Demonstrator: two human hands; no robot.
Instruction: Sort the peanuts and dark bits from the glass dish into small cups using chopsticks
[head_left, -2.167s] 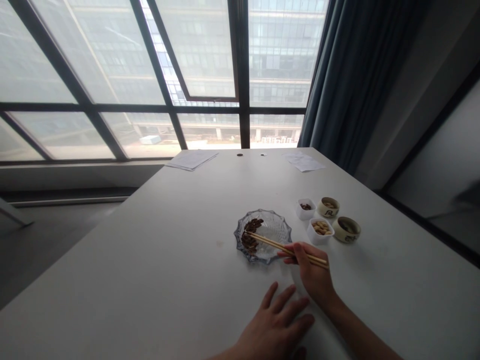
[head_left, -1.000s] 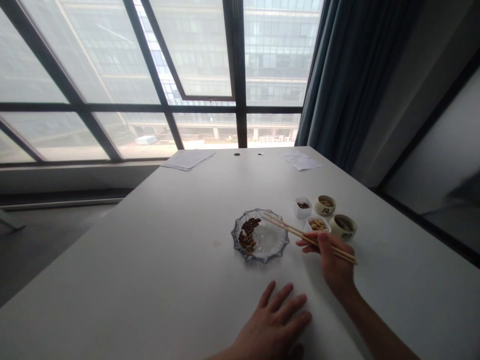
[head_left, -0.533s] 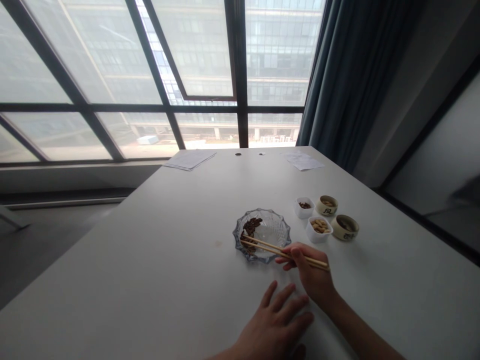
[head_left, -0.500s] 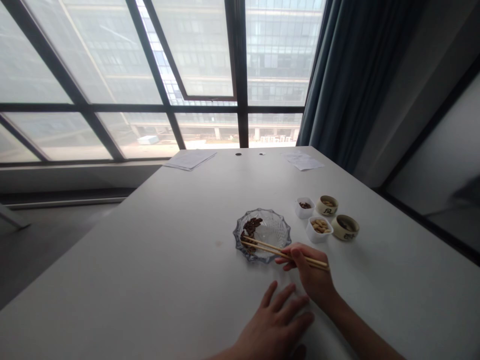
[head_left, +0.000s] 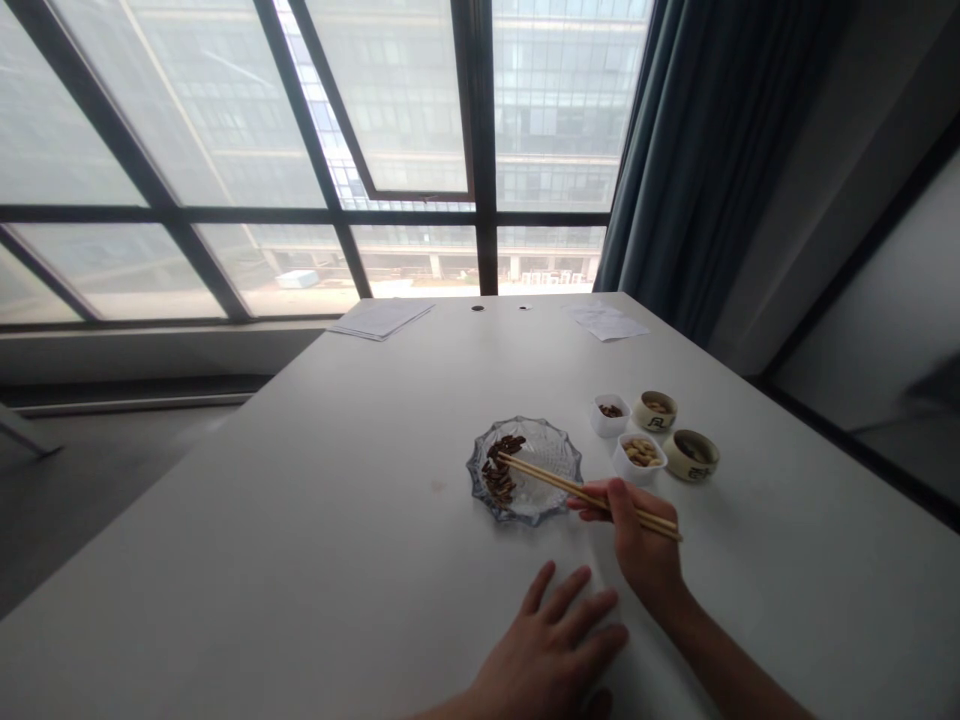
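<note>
— On the bench [head_left: 337, 520], at about one o'clock from us, stands the glass dish [head_left: 561, 447]. Its dark pieces [head_left: 498, 476] are heaped on its nine o'clock side.

— Our right hand [head_left: 639, 542] is closed round the chopsticks [head_left: 577, 490], with the tips down among those pieces. We cannot tell whether they pinch one.

— Our left hand [head_left: 547, 650] lies flat and spread at six o'clock of the dish, holding nothing.

— We judge this the picking step. A lift calls for the tips squeezed together and a level carry.

— At three o'clock of the dish we see a tub of pale nuts [head_left: 640, 455], a tub of dark bits [head_left: 609, 412], a far cream cup [head_left: 655, 412] and a near cream cup [head_left: 691, 456].

— Each cup bears a dark mark, but we cannot read it.
</note>
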